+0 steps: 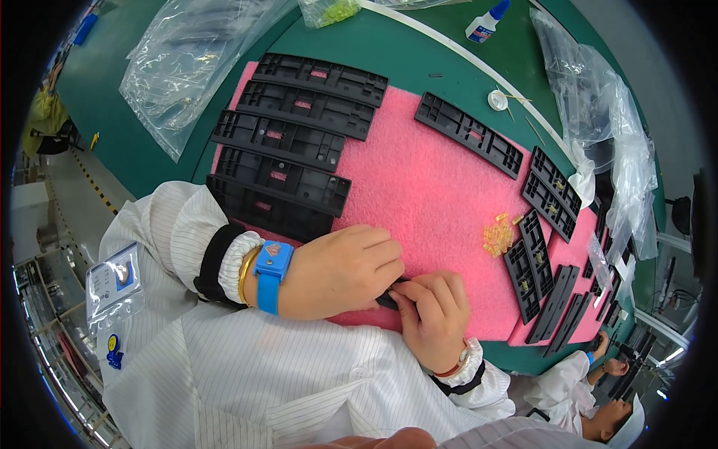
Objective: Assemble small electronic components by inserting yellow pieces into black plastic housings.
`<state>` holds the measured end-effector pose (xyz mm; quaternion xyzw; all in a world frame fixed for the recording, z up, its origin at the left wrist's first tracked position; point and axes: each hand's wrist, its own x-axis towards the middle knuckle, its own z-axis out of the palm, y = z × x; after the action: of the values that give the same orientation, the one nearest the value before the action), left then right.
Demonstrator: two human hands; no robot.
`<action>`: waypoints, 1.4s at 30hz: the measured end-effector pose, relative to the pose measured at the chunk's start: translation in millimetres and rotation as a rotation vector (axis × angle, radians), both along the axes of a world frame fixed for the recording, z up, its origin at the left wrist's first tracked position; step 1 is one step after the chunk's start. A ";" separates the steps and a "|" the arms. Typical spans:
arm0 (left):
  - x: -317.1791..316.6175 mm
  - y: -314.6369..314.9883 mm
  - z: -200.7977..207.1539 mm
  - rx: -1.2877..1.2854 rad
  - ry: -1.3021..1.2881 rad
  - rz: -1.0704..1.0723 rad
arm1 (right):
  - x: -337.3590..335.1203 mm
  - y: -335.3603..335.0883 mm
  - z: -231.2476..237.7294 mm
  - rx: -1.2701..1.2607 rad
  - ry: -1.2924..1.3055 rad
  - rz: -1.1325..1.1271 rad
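Note:
My left hand (336,271), a blue strap and a gold bangle at its wrist, is closed at the near edge of the pink foam mat (426,191). Right beside it, the fingers of my right hand (435,310) are pinched together. Between the two hands shows a small bit of a black plastic part (387,301), gripped by both; my fingers cover the rest, so its full shape is hidden. Just beyond my left hand lies a row of several ribbed black plastic panels (310,120), each with a slot in the middle.
Another ribbed panel (467,135) lies at the far right, with a pile of small amber pieces (497,236) nearer. More black parts (553,303) crowd the right side. A glue bottle (487,22), a small round dish (497,100) and plastic bags (198,60) surround the mat. A co-worker (568,393) sits at the right.

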<state>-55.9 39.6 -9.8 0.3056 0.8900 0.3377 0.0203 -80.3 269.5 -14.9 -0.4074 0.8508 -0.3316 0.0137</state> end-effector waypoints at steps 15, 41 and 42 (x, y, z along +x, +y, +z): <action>4.6 1.5 -10.7 0.025 0.045 0.004 | 8.8 -5.8 -1.0 -0.011 0.009 -0.084; -4.9 -3.3 -9.4 0.110 0.052 -0.078 | 5.8 5.0 0.7 -0.059 -0.100 -0.119; -5.4 -3.3 -9.0 0.104 0.059 -0.083 | 5.3 7.1 1.8 -0.041 -0.107 -0.107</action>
<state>-61.3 36.4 -18.9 0.3526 0.8580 0.3733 -0.0081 -75.0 276.6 -13.1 -0.3435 0.8623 -0.3706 0.0330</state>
